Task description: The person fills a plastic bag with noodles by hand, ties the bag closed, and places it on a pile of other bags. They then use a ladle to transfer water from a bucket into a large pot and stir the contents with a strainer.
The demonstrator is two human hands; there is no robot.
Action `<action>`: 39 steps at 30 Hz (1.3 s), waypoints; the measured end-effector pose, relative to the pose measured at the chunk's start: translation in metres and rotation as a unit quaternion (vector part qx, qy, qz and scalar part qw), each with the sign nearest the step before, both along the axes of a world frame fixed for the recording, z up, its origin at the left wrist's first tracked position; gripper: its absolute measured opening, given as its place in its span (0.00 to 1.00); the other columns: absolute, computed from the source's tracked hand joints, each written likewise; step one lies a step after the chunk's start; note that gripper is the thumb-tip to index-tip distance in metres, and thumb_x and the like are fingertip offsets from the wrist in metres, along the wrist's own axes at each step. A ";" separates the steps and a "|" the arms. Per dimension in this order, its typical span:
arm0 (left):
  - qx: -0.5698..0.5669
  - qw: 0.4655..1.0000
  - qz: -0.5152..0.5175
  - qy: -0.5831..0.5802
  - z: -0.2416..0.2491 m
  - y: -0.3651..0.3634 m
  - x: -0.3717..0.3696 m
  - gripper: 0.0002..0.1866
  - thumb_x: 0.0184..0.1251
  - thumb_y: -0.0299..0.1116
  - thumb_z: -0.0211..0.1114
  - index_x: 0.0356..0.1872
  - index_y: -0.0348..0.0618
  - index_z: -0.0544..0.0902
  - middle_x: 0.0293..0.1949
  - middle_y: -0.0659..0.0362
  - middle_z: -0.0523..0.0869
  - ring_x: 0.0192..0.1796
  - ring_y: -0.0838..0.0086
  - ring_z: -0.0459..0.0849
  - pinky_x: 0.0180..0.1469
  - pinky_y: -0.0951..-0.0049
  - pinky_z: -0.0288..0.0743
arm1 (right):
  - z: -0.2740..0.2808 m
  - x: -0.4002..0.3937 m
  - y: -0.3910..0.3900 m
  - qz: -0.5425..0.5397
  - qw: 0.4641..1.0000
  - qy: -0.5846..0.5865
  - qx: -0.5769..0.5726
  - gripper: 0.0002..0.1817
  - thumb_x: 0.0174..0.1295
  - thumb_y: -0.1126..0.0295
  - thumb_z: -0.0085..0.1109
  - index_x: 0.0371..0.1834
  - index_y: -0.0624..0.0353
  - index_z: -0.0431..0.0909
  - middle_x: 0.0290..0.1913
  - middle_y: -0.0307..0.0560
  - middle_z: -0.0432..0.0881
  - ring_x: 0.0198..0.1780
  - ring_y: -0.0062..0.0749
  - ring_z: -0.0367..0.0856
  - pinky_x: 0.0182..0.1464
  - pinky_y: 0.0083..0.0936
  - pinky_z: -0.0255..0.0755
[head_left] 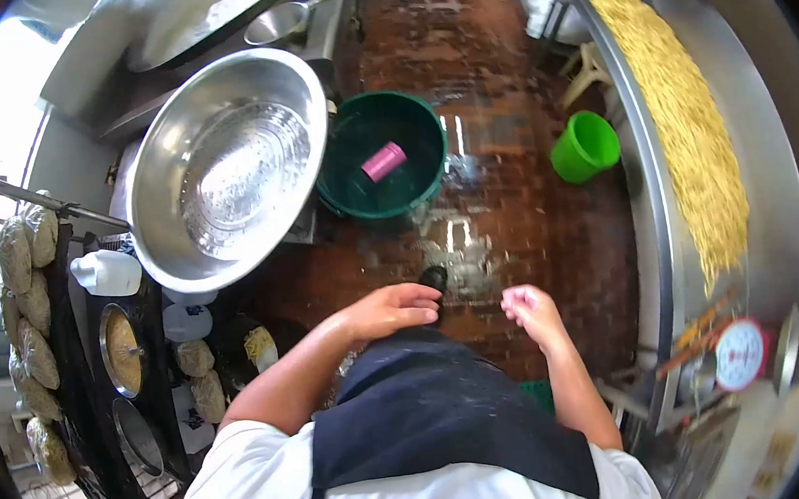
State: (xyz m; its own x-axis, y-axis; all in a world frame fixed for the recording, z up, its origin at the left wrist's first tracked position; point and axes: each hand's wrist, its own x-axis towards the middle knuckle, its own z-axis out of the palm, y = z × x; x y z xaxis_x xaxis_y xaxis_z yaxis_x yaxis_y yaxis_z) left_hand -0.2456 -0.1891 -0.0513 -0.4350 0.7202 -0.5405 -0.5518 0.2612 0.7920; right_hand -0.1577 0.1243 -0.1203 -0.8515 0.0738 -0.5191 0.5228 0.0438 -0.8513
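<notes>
My left hand (pixel 391 310) hovers before the dark apron (pixel 422 382), its fingers stretched out and holding nothing. To its right my right hand (pixel 531 312) hangs in the air with the fingers curled in, nothing visible in them. Ahead, a large metal basin (pixel 243 173), wet inside, rests tilted at the left. Beside it a dark green tub (pixel 385 203) has a pink cylindrical thing (pixel 383 162) inside. Neither hand touches these.
Noodle-like yellow strands (pixel 674 107) lie along a metal counter (pixel 652 225) on the right. A bright green bucket (pixel 585 147) stands on the wet brick floor (pixel 502 211). A dial scale (pixel 740 354) is at the lower right. Filled bags (pixel 37 357) line the left shelf.
</notes>
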 end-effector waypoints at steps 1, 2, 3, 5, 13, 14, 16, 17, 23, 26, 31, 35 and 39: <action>0.008 1.000 0.002 0.003 -0.013 0.012 -0.022 0.30 0.70 0.40 0.68 0.69 0.38 0.72 0.62 0.51 0.80 0.66 0.69 0.75 0.70 0.66 0.66 | -0.025 -0.010 0.016 0.069 0.997 0.028 0.020 0.07 0.69 0.73 0.60 0.46 0.61 0.81 0.38 0.38 0.85 0.38 0.22 0.81 0.43 0.22 0.76; 0.017 1.000 0.002 0.008 -0.022 0.026 -0.046 0.31 0.69 0.42 0.69 0.68 0.39 0.72 0.62 0.51 0.80 0.66 0.69 0.75 0.69 0.66 0.66 | -0.012 -0.026 0.022 0.135 0.985 0.032 0.103 0.09 0.66 0.70 0.63 0.45 0.62 0.82 0.39 0.42 0.87 0.42 0.25 0.84 0.47 0.25 0.78; -0.018 0.999 -0.013 0.033 -0.026 0.042 -0.073 0.32 0.68 0.47 0.69 0.67 0.40 0.74 0.61 0.52 0.81 0.64 0.69 0.76 0.67 0.68 0.67 | -0.005 -0.041 0.038 0.201 0.963 0.034 0.178 0.12 0.63 0.67 0.67 0.45 0.62 0.83 0.39 0.46 0.88 0.43 0.28 0.85 0.49 0.27 0.78; -0.037 0.998 -0.013 0.050 -0.036 0.084 -0.119 0.34 0.68 0.50 0.67 0.69 0.40 0.73 0.60 0.54 0.82 0.62 0.70 0.77 0.62 0.69 0.70 | 0.028 -0.078 0.064 0.231 0.940 -0.025 0.249 0.15 0.60 0.65 0.69 0.46 0.62 0.84 0.38 0.50 0.88 0.41 0.32 0.86 0.49 0.28 0.78; 0.030 0.980 -0.060 0.189 -0.001 0.205 -0.332 0.34 0.69 0.46 0.67 0.68 0.33 0.71 0.58 0.49 0.82 0.61 0.69 0.79 0.65 0.69 0.71 | -0.017 -0.256 0.219 0.028 0.984 0.014 0.174 0.11 0.62 0.70 0.67 0.44 0.64 0.84 0.34 0.41 0.86 0.36 0.22 0.82 0.42 0.22 0.76; 0.018 0.983 -0.023 0.180 -0.004 0.211 -0.352 0.32 0.69 0.44 0.68 0.67 0.33 0.71 0.58 0.49 0.83 0.62 0.68 0.80 0.64 0.69 0.72 | -0.022 -0.285 0.231 0.080 0.979 0.028 0.186 0.12 0.62 0.69 0.67 0.44 0.65 0.84 0.35 0.43 0.86 0.37 0.24 0.83 0.43 0.23 0.76; -0.026 0.973 0.069 0.218 -0.005 0.215 -0.383 0.31 0.70 0.44 0.67 0.67 0.34 0.72 0.56 0.53 0.84 0.57 0.71 0.81 0.59 0.71 0.74 | -0.014 -0.346 0.249 0.172 0.964 0.044 0.199 0.13 0.62 0.67 0.68 0.44 0.64 0.84 0.35 0.44 0.87 0.38 0.24 0.83 0.44 0.24 0.76; -0.029 0.970 0.086 0.225 -0.004 0.215 -0.396 0.31 0.70 0.44 0.67 0.67 0.34 0.72 0.56 0.53 0.84 0.57 0.71 0.81 0.59 0.71 0.74 | -0.008 -0.391 0.249 0.209 0.958 0.076 0.180 0.13 0.61 0.66 0.68 0.44 0.64 0.84 0.35 0.43 0.87 0.37 0.24 0.83 0.43 0.24 0.76; -0.048 0.922 0.383 0.012 -0.021 0.214 -0.385 0.30 0.69 0.48 0.67 0.66 0.43 0.75 0.51 0.64 0.84 0.49 0.80 0.81 0.49 0.75 0.73 | 0.039 -0.635 0.174 0.416 0.861 0.235 0.177 0.14 0.61 0.63 0.67 0.44 0.61 0.84 0.37 0.47 0.88 0.39 0.29 0.86 0.44 0.28 0.79; -0.101 0.905 0.414 -0.008 -0.047 0.212 -0.385 0.30 0.69 0.51 0.67 0.66 0.46 0.75 0.51 0.65 0.85 0.49 0.79 0.81 0.50 0.73 0.73 | 0.075 -0.727 0.086 0.488 0.782 0.313 0.227 0.16 0.61 0.60 0.65 0.46 0.59 0.85 0.42 0.50 0.88 0.44 0.42 0.87 0.49 0.34 0.79; -0.103 0.834 0.537 -0.077 -0.079 0.202 -0.442 0.31 0.68 0.50 0.67 0.67 0.45 0.75 0.54 0.61 0.84 0.53 0.76 0.82 0.53 0.72 0.74 | 0.068 -0.830 -0.050 0.540 0.636 0.482 0.269 0.17 0.61 0.58 0.63 0.48 0.57 0.85 0.47 0.50 0.87 0.52 0.48 0.83 0.56 0.40 0.77; -0.068 0.788 0.609 0.057 -0.063 0.176 -0.504 0.31 0.69 0.46 0.68 0.67 0.39 0.74 0.56 0.57 0.83 0.57 0.73 0.81 0.61 0.69 0.74 | 0.075 -0.896 -0.134 0.542 0.503 0.585 0.334 0.25 0.59 0.56 0.65 0.59 0.52 0.79 0.57 0.45 0.84 0.54 0.47 0.82 0.58 0.41 0.76; -0.108 0.687 0.712 0.096 -0.036 0.151 -0.503 0.25 0.70 0.38 0.68 0.63 0.37 0.76 0.54 0.56 0.84 0.60 0.73 0.80 0.66 0.71 0.71 | 0.046 -0.974 -0.212 0.549 0.409 0.633 0.361 0.32 0.52 0.55 0.73 0.61 0.52 0.75 0.59 0.45 0.83 0.58 0.49 0.80 0.58 0.43 0.77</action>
State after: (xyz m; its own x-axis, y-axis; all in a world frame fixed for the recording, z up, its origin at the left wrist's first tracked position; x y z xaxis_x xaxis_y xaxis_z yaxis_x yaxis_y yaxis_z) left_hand -0.7487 -0.0381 -0.0873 -0.6931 -0.5979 -0.4026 -0.2599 -0.3136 0.9133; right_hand -1.1319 -0.0877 -0.0740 -0.1292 -0.9695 0.2085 -0.9898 0.1388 0.0323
